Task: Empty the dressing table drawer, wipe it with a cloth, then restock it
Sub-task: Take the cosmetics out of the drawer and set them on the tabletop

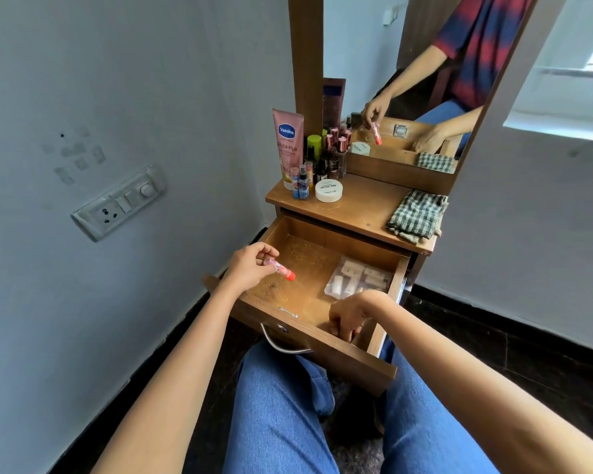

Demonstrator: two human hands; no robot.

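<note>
Left hand (pixel 250 268): pinches a pink, orange-capped stick (pixel 281 270) above the open drawer (pixel 339 239).
Right hand (pixel 348 316): fingers curled down in the drawer's near right corner; grasp unclear.
Drawer floor: clear packet (pixel 358 278) on the right.
Tabletop (pixel 363 206): checked cloth (pixel 416 215) on the right, bottles (pixel 322 159) on the left.

Open wooden drawer (pixel 339 241) before wooden tabletop (pixel 367 206) — clear plastic packet (pixel 358 278) inside, right; green checked cloth (pixel 416 215) on tabletop right, bottle cluster (pixel 317 162) left.

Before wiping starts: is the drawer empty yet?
Not empty: a clear packet and a metal pin lie in the drawer.
</note>
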